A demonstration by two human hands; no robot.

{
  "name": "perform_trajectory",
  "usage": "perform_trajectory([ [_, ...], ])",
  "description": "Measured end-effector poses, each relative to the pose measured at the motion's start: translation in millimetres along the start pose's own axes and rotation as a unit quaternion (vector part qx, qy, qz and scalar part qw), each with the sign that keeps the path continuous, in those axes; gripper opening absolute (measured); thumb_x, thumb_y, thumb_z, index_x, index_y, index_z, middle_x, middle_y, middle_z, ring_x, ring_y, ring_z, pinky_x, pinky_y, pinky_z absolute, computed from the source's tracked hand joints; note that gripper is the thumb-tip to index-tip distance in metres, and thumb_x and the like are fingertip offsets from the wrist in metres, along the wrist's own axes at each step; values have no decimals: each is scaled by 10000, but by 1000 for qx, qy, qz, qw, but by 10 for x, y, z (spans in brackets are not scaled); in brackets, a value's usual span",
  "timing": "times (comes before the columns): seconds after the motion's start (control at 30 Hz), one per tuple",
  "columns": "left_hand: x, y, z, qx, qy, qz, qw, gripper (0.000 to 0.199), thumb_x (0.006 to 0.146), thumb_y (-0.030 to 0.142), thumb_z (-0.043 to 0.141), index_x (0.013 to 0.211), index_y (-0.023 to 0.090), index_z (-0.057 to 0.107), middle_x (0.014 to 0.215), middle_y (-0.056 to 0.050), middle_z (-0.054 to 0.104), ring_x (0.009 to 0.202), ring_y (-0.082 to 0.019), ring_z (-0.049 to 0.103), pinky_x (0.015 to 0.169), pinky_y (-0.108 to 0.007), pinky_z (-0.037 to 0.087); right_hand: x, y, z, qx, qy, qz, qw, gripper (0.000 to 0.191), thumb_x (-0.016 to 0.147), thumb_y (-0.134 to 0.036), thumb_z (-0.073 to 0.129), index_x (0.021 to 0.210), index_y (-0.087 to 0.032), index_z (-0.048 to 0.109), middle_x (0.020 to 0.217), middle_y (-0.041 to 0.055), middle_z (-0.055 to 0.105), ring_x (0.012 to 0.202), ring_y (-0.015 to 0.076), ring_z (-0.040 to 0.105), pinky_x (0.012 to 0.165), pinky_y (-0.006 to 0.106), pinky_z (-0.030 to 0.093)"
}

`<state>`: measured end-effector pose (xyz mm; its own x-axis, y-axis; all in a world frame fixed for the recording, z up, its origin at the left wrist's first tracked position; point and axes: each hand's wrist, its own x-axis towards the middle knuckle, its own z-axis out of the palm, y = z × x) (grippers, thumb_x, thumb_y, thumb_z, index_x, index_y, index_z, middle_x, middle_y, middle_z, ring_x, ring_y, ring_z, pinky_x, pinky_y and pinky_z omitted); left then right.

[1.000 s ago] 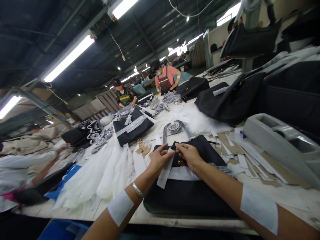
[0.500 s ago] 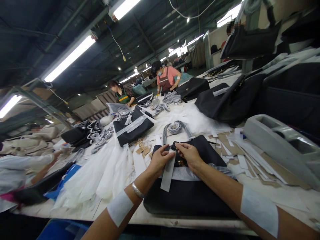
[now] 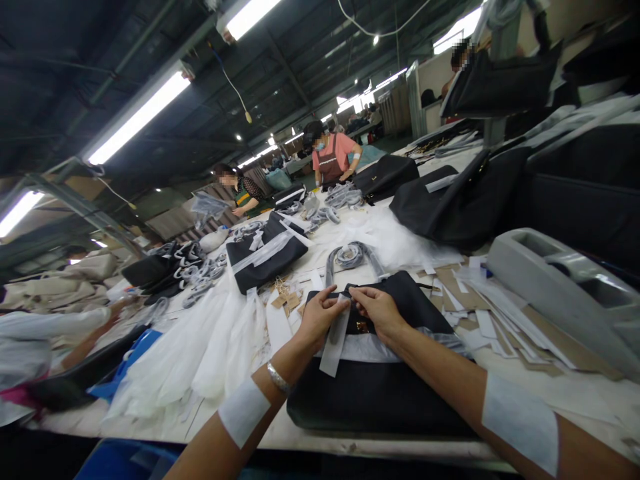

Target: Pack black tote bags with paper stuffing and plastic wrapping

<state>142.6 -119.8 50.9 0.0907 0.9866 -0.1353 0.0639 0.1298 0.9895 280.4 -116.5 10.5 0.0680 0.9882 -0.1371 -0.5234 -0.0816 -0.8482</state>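
Note:
A black handbag [image 3: 375, 397] lies in front of me near the table's edge, with a gold clasp [image 3: 363, 327] and clear plastic film [image 3: 370, 348] across its middle. My left hand [image 3: 319, 319] pinches a white paper strip [image 3: 334, 347] between thumb and fingers; the strip hangs down over the bag. Close beside it, my right hand [image 3: 379, 311] has its fingertips pinched on a small black strap [image 3: 349, 291] at the bag's upper part. The fingers partly hide the strap's end. Behind the bag stand its plastic-wrapped handles [image 3: 349, 253].
White cloth-like wrapping [image 3: 185, 353] is heaped at left, next to brown tags [image 3: 286, 297]. Cardboard and paper strips [image 3: 505, 320] lie right, by a grey plastic holder [image 3: 565, 287]. Another black bag [image 3: 267, 253] lies ahead. Co-workers [image 3: 333, 157] stand across the table.
My hands stay nearly in place; the white strip's lower end has shifted slightly up and left. Across the table, a co-worker has lifted a clear plastic bag.

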Motion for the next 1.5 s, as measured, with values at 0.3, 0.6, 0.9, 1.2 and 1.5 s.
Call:
perform_trajectory([
  [0.3, 123, 22, 58, 32, 16, -14, 999, 630, 686, 356, 843, 1231, 131, 619, 830, -53, 723, 711, -146, 645, 696, -250, 475, 9, 32, -6, -15, -6, 17, 1000, 323, 628, -449, 753, 627, -158, 613, 546, -36, 512, 452, 64, 410, 422, 198, 307],
  [0.6, 231, 121, -11, 93, 8, -73, 993, 513, 699, 265, 764, 1197, 191, 665, 780, -6, 666, 616, -97, 539, 571, -204, 364, 133, -269, -71, -314, -20, -104, 944, 434, 782, -136, 587, 1209, -210, 620, 1132, 92, 674, 686, 160, 664, 620, 287, 532],
  [0.9, 320, 109, -97, 59, -47, -72, 994, 450, 691, 322, 798, 1087, 139, 688, 808, -48, 686, 651, -119, 598, 600, -222, 450, 712, -784, -124, -654, -314, -224, 651, 382, 694, -95, 717, 1031, -266, 776, 1038, 57, 758, 975, 259, 682, 836, 296, 471],
  [1.2, 482, 131, -188, 91, -86, -42, 991, 427, 693, 440, 801, 982, 132, 734, 729, -53, 692, 620, -158, 627, 598, -265, 507, 743, -559, -248, -652, -291, -293, 636, 284, 883, -218, 544, 1040, -287, 770, 976, 64, 759, 887, 231, 674, 737, 287, 449],
  [1.5, 652, 106, -151, 213, -85, 69, 971, 449, 753, 374, 749, 1157, 193, 674, 649, 10, 640, 512, -127, 545, 523, -224, 411, 715, -474, -318, -628, -327, -290, 644, 308, 916, -191, 465, 1027, -248, 746, 986, 73, 740, 903, 211, 666, 762, 282, 458],
])
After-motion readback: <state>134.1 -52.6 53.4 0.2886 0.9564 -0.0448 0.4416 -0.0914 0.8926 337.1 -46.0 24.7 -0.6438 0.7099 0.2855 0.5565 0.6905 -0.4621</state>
